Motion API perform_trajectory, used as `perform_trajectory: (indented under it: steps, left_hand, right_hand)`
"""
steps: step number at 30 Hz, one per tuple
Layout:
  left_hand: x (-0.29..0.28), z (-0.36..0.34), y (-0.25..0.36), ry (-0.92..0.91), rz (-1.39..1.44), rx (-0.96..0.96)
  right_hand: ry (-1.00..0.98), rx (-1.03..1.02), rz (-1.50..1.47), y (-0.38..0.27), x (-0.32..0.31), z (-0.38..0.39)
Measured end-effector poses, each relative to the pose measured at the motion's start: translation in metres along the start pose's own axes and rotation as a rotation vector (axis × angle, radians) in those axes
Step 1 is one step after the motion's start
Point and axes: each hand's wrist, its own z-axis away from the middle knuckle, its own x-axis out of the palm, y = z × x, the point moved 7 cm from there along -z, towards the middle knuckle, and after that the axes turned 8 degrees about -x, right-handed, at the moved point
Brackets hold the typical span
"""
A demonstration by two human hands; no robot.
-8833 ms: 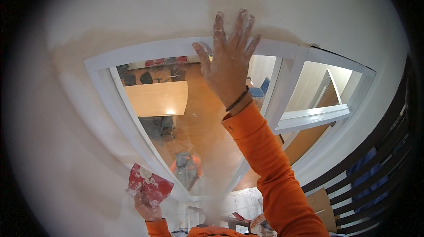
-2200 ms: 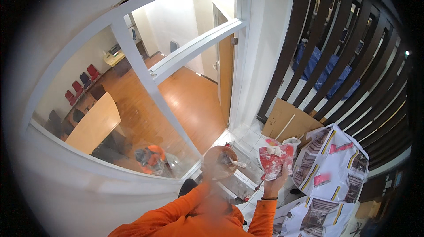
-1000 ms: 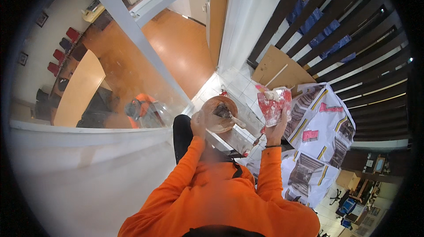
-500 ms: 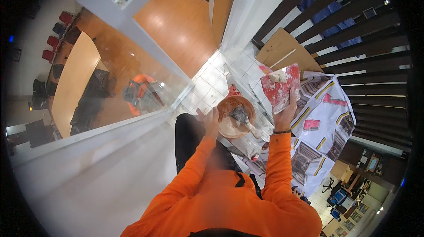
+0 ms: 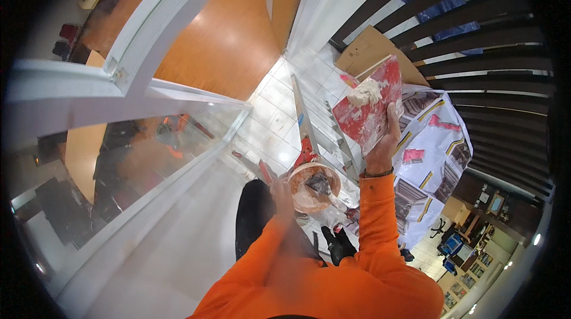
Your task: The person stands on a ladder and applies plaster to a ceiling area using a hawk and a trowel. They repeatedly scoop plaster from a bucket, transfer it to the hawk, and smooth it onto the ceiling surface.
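My right hand [image 5: 383, 137] grips a red board [image 5: 388, 84] from its near right edge, holding it up tilted. A lump of cream-coloured putty [image 5: 364, 93] sits on the board's upper left part, with white smears around it. My left hand [image 5: 282, 193], partly blurred, is closed around a narrow red tool [image 5: 265, 170] at the left side of an orange bucket [image 5: 304, 202]. The tool's far end cannot be made out well. A putty knife [image 5: 319, 184] with a grey blade rests in the bucket, its smeared handle pointing to the lower right.
An aluminium stepladder [image 5: 339, 146] with red fittings stands beyond the bucket. White printed sheeting [image 5: 437, 146] and a cardboard piece [image 5: 369, 51] lie at right, next to dark slats [image 5: 499, 90]. A glass partition [image 5: 137, 164] rises at left; wooden floor [image 5: 214, 39] lies through the doorway.
My right hand has raised and turned the board, so its putty lump shows more plainly. My left hand has moved down and left; the red tool shows better. The view has shifted.
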Motion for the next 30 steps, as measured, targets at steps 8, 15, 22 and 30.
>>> perform_trajectory:
  steps: [8,15,22,30]
  left_hand:
    - [0.004,0.001,0.001,-0.165,0.114,-0.134]
    - [-0.002,-0.010,0.096,-0.287,0.457,-0.374]
    - [0.008,0.003,-0.015,-0.262,0.103,-0.139]
    - [0.005,-0.002,-0.016,-0.255,0.083,-0.164]
  right_hand:
    - [0.157,-0.022,0.080,-0.023,-0.004,0.003]
    - [0.081,-0.087,0.131,-0.083,0.033,0.010]
    - [0.125,-0.167,0.051,-0.120,0.061,0.044]
    - [0.174,-0.163,0.110,-0.133,0.086,0.088]
